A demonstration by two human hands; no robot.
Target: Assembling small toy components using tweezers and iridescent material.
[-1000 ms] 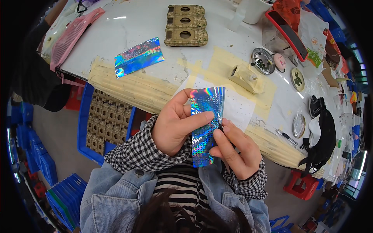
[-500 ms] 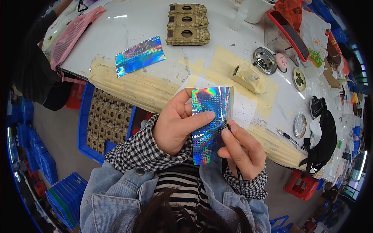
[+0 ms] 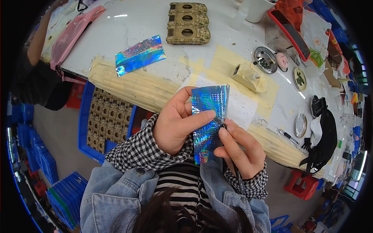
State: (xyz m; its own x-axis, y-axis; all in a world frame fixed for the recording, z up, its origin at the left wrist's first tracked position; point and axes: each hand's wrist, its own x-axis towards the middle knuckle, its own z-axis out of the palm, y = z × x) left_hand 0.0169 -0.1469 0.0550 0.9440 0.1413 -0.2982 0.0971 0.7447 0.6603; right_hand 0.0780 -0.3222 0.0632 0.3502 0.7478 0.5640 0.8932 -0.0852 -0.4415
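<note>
A shiny holographic sheet with rows of small marks is pinched in my left hand, the thumb flat across its front. My right hand grips slim black tweezers, their tips at the sheet's right edge beside my left thumb. Whether the tips hold a tiny piece is too small to tell. On the table to the left lies a second holographic sheet. Beyond my hands, a tape-covered block with a small white peg rests on yellow tape, near a white paper dotted with specks.
Several camouflage-patterned casings stand at the back; more fill a blue crate below the table's left edge. Metal dishes with small dark parts, a red-cased phone, a pen and a black bag lie at right.
The sheet has tilted slightly in my left hand. My right hand and the tweezers have shifted a little left and up along its edge. At far left another person's arm has moved.
</note>
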